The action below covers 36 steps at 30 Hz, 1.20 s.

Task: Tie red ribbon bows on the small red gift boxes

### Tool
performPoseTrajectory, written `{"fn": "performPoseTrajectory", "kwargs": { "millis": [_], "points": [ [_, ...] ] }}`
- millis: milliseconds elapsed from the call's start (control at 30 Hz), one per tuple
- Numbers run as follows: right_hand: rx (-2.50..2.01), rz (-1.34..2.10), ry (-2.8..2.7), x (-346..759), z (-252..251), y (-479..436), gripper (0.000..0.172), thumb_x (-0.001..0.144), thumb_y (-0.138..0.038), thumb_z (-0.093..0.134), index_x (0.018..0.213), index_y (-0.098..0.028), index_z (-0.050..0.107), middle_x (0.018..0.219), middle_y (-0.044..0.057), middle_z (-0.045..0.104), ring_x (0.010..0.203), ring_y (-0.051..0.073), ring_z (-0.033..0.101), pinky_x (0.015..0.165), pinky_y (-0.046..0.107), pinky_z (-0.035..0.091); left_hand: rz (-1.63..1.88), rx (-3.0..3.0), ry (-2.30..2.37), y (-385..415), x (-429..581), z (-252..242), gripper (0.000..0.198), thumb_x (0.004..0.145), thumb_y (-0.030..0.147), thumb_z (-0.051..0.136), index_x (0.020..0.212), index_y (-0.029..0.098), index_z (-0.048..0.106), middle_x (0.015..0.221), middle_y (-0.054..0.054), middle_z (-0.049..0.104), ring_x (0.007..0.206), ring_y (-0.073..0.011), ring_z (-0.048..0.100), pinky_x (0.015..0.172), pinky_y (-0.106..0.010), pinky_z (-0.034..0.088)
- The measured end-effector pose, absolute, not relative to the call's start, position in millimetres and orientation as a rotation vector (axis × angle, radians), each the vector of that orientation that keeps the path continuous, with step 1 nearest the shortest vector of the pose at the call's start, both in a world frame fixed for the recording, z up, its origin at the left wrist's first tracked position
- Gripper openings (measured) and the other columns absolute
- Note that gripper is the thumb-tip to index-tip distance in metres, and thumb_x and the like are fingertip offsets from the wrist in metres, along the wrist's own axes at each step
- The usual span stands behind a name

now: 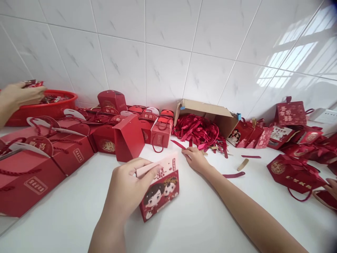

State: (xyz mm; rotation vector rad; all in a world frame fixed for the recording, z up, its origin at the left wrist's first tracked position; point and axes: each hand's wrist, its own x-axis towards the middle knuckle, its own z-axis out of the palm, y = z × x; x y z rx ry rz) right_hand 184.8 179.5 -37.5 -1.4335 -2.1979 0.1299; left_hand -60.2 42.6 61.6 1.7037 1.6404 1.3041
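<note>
My left hand (131, 184) grips the top of a red and pink gift box (164, 189) with two cartoon figures on its front, thumb on the near side. The box leans a little, just above or on the white tabletop (195, 225); I cannot tell if it touches. Farther off, my right hand (195, 159) reaches to the table, its fingertips closed on the end of a dark red strap (177, 144). Right behind that hand, a heap of red ribbons (198, 130) spills from a cardboard box (207, 107) lying on its side.
Rows of red gift boxes (71, 144) line the left; more boxes (295, 172) stand at right. Loose straps (234, 174) lie right of my forearm. Another person's hand (23, 95) holds wrapped sweets over a red basin (60, 102). A further hand (332, 188) shows at the right edge.
</note>
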Motion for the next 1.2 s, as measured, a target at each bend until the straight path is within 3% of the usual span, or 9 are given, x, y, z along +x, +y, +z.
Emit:
{"fn": "performPoseTrajectory", "kwargs": {
  "millis": [233,467,600,800,933,1033,1100,1200],
  "points": [
    [-1.447,0.096,-2.277,184,-33,175,0.021,0.090,-0.011,0.049,0.096,-0.019,0.068,0.098,0.009,0.066,0.092,0.022,0.059,0.076,0.032,0.045,1.437,1.465,1.802,49,-58,57,0.018,0.070,0.041,0.067,0.070,0.023,0.071,0.074,0.002,0.073,0.071,-0.0186,0.064,0.060,-0.024,0.044],
    [-1.458,0.107,-2.231,184,-36,172,0.007,0.088,-0.019,0.058,0.086,-0.016,0.064,0.091,0.008,0.065,0.087,0.020,0.060,0.077,0.031,0.045,1.401,1.339,1.819,46,-53,63,0.017,0.070,0.040,0.066,0.068,0.023,0.069,0.064,0.003,0.070,0.059,-0.0166,0.062,0.051,-0.023,0.043],
    [-1.472,0.103,-2.176,182,-38,172,0.010,0.087,-0.023,0.061,0.085,-0.015,0.067,0.092,0.009,0.065,0.084,0.019,0.060,0.075,0.030,0.046,1.383,1.309,1.810,46,-52,65,0.012,0.069,0.035,0.066,0.067,0.023,0.068,0.058,0.004,0.068,0.054,-0.0145,0.060,0.047,-0.020,0.040],
    [-1.494,0.045,-2.116,183,-37,173,0.021,0.087,-0.013,0.053,0.074,-0.015,0.070,0.078,0.007,0.064,0.070,0.017,0.057,0.068,0.030,0.043,1.384,1.379,1.744,49,-49,61,0.014,0.067,0.035,0.068,0.062,0.023,0.064,0.053,0.005,0.065,0.051,-0.0148,0.060,0.046,-0.021,0.040],
    [-1.480,-0.065,-2.005,186,-31,172,0.023,0.087,-0.011,0.049,0.075,-0.014,0.068,0.089,0.012,0.064,0.083,0.023,0.056,0.077,0.037,0.041,1.383,1.379,1.752,50,-48,59,0.013,0.070,0.034,0.067,0.065,0.023,0.063,0.056,0.004,0.064,0.052,-0.0152,0.060,0.046,-0.022,0.042],
    [-1.401,-0.129,-1.919,183,-17,165,0.020,0.090,-0.015,0.046,0.085,-0.015,0.066,0.100,0.013,0.062,0.093,0.026,0.055,0.083,0.042,0.040,1.445,1.486,1.724,49,-49,57,0.013,0.073,0.035,0.068,0.080,0.024,0.065,0.073,0.003,0.068,0.065,-0.0172,0.063,0.056,-0.024,0.048],
    [-1.307,-0.137,-1.911,177,0,154,0.019,0.092,-0.016,0.045,0.088,-0.018,0.063,0.100,0.010,0.062,0.094,0.023,0.055,0.083,0.039,0.041,1.597,1.705,1.663,46,-50,57,0.023,0.074,0.032,0.070,0.095,0.025,0.064,0.095,0.000,0.068,0.084,-0.0196,0.064,0.071,-0.028,0.051],
    [-1.162,-0.185,-1.901,165,31,123,0.016,0.094,-0.019,0.047,0.090,-0.021,0.062,0.104,0.007,0.062,0.099,0.022,0.054,0.086,0.039,0.038,1.898,1.998,1.478,37,-48,61,0.027,0.077,0.020,0.069,0.102,0.024,0.061,0.109,-0.004,0.061,0.103,-0.0208,0.059,0.089,-0.033,0.048]
  ]
}}
